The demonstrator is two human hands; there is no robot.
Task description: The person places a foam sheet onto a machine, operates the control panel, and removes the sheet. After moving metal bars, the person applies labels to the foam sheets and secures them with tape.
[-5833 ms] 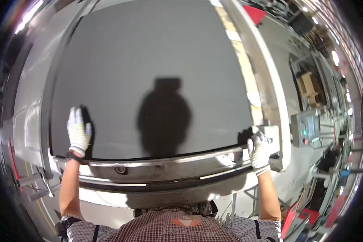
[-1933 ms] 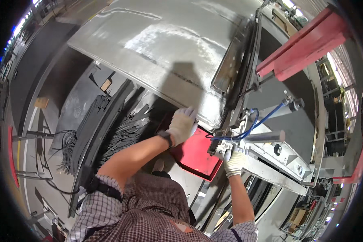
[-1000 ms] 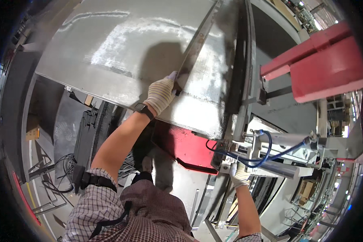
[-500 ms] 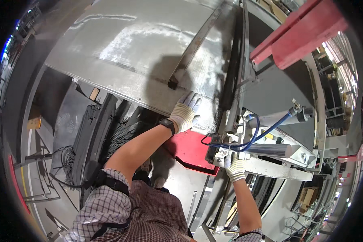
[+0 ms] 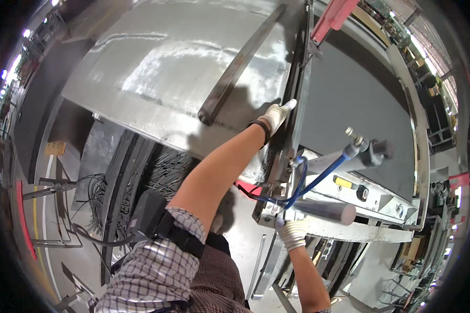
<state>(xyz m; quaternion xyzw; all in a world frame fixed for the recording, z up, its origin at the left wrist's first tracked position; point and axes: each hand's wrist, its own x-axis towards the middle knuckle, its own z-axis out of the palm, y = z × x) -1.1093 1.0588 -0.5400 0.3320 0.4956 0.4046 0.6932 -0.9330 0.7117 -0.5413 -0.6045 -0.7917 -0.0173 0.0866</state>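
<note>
My left hand (image 5: 278, 116), in a white knitted glove, reaches across a shiny sheet-metal table (image 5: 156, 120). Its fingers are closed at a long dark metal rail (image 5: 290, 128) along the table's right side; some fingertips are hidden. A loose square steel bar (image 5: 240, 65) lies slantwise on the sheet metal, left of that hand. My right hand (image 5: 292, 232), gloved likewise, is closed around a small metal fitting (image 5: 270, 209) at the near end of the rail, its fingers partly covered. Blue air hoses (image 5: 313, 182) loop just above it, leading to an air cylinder (image 5: 334, 160).
A round metal cylinder (image 5: 326, 211) juts out right of my right hand. Beyond the rail lies a dark grey flat surface (image 5: 360, 104), with a red arm (image 5: 333, 21) above it. Thin dark strips (image 5: 167, 172) lie bundled below the table's left edge.
My left hand has moved from lying spread on the table edge to the dark rail farther right. The view has shifted, and the red arm now shows less. My right hand stays at the fitting.
</note>
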